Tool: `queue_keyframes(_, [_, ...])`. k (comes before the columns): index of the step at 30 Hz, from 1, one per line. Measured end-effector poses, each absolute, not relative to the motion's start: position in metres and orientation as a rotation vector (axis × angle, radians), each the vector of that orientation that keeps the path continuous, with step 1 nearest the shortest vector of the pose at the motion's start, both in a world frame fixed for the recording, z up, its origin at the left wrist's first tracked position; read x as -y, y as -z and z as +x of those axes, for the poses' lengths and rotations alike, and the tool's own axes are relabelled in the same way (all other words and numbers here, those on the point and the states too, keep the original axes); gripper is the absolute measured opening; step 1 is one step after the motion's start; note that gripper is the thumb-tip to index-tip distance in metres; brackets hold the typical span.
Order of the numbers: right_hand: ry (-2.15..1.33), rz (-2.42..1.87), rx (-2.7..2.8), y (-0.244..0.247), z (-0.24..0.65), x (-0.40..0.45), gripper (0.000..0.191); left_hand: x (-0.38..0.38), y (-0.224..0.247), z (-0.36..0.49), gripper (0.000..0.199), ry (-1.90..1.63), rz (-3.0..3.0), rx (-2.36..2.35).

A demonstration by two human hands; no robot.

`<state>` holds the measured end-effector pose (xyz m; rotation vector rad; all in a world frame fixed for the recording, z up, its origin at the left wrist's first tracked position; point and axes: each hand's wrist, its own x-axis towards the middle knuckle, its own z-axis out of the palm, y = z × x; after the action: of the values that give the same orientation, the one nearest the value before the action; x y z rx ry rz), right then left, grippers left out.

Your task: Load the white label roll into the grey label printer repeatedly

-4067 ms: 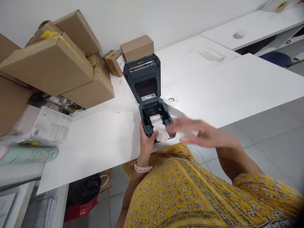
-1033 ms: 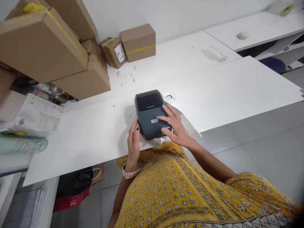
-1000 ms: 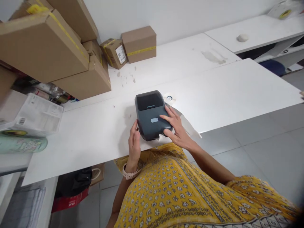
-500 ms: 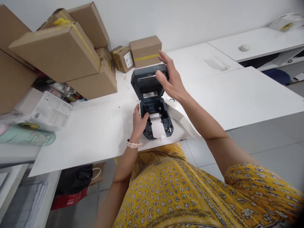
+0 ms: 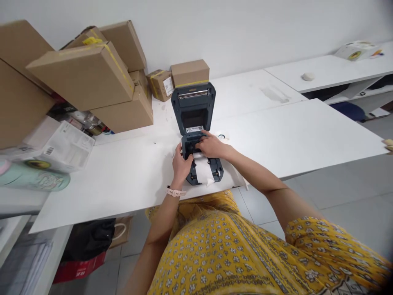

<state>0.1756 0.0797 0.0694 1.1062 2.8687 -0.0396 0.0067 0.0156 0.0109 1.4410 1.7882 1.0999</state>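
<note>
A dark label printer (image 5: 186,176) stands on the white table with its lid (image 5: 194,108) tilted up and back. White label paper (image 5: 203,170) runs from inside the printer over its front edge. My left hand (image 5: 181,164) grips the printer's left wall, thumb over the rim. My right hand (image 5: 211,145) reaches into the back of the open printer, above the paper; its curled fingertips are partly hidden, and what they touch cannot be made out. A loose paper strip (image 5: 236,174) lies right of the printer, partly behind my right forearm.
Cardboard boxes (image 5: 82,78) are stacked at the back left, with two smaller ones behind the printer. A mint bottle (image 5: 37,176) and a white carton (image 5: 69,143) lie at the left. The white table's (image 5: 107,180) front edge runs close to my body.
My right hand has left the raised lid and moved down into the printer's body. The lid now stands open by itself. My left hand stays at the left side.
</note>
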Motion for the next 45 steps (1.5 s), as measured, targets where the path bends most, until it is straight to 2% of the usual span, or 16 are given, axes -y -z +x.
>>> queue_keyframes(5, [0.200, 0.889, -2.738, -0.069, 0.154, -0.087, 0.033, -0.011, -0.019, 0.004, 0.078, -0.980, 1.515, -1.853])
queue_keyframes(9, [0.366, 0.817, -2.731, -0.080, 0.160, -0.099, 0.049, -0.011, -0.017, -0.001, 0.080, -0.992, 1.548, -1.807])
queue_keyframes(11, [0.641, 0.732, -2.797, -0.089, 0.179, -0.102, 0.054, -0.011, -0.012, -0.003, 0.079, -1.031, 1.535, -1.785])
queue_keyframes(15, [1.581, 0.636, -3.089, -0.102, 0.254, -0.091, 0.058, -0.012, -0.005, -0.003, 0.074, -1.108, 1.514, -1.769])
queue_keyframes(20, [2.139, 1.194, -3.208, -0.076, 0.354, -0.051, 0.045, -0.011, -0.005, -0.002, 0.069, -1.113, 1.523, -1.778])
queue_keyframes(23, [2.321, 1.636, -3.008, -0.045, 0.386, -0.042, 0.051, -0.011, -0.006, -0.002, 0.067, -1.081, 1.515, -1.813])
queue_keyframes(27, [2.170, 1.999, -2.730, -0.006, 0.391, -0.056, 0.055, -0.011, -0.004, -0.003, 0.065, -1.081, 1.504, -1.791])
queue_keyframes(32, [2.084, 2.079, -2.699, 0.032, 0.370, -0.079, 0.053, -0.013, 0.005, -0.006, 0.066, -1.133, 1.483, -1.726])
queue_keyframes(35, [2.114, 2.083, -2.690, 0.042, 0.366, -0.078, 0.059, -0.014, 0.007, -0.007, 0.065, -1.184, 1.485, -1.682])
queue_keyframes(38, [2.168, 2.067, -2.690, 0.032, 0.371, -0.071, 0.069, -0.013, 0.002, -0.005, 0.067, -1.180, 1.500, -1.692])
queue_keyframes(40, [2.157, 2.042, -2.755, 0.015, 0.373, -0.069, 0.067, -0.013, -0.003, -0.004, 0.069, -1.125, 1.514, -1.757])
queue_keyframes(43, [1.787, 1.954, -2.959, -0.015, 0.363, -0.077, 0.061, -0.012, -0.009, -0.001, 0.071, -1.045, 1.535, -1.833])
queue_keyframes(45, [1.409, 1.833, -3.012, -0.028, 0.346, -0.091, 0.067, -0.012, -0.011, 0.000, 0.071, -1.044, 1.538, -1.834])
